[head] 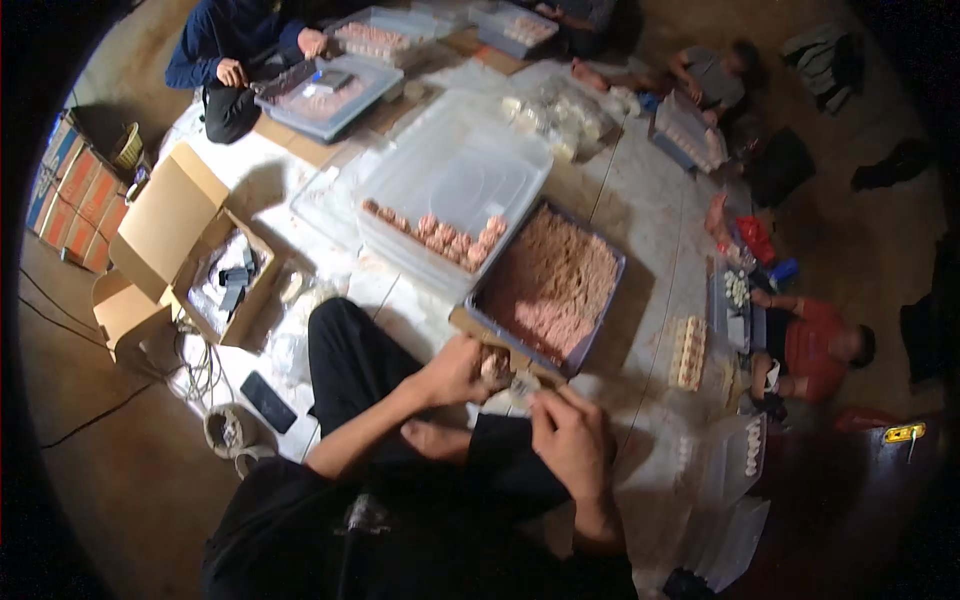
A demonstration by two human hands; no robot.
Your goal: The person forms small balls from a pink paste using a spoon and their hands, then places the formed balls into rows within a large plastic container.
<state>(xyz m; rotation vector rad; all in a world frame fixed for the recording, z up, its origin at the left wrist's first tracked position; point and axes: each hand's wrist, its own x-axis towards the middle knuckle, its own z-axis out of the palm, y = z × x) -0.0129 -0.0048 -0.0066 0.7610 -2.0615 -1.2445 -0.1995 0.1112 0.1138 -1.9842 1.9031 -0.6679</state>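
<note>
My left hand [452,371] holds a rounded, lumpy brown-and-pink ball [495,367] near my crossed legs. Beside it, my right hand [571,435] pinches a small, pale, translucent piece [524,383] whose kind I cannot tell. The ball and this piece are close together; whether they touch is unclear. Just beyond my hands is a blue-rimmed tray [616,289] filled with crumbly pink and brown material [559,281]. Adjoining it, a large clear plastic bin [457,161] holds several similar pinkish balls [450,241] along its near side.
An open cardboard box [247,330] with wrapped contents, a dark phone [268,402] and loose cables [199,367] lie at left. Several other people sit around with plastic bins. Clear bags [559,116] lie beyond the large bin; a pale tray of pieces [688,352] is at right.
</note>
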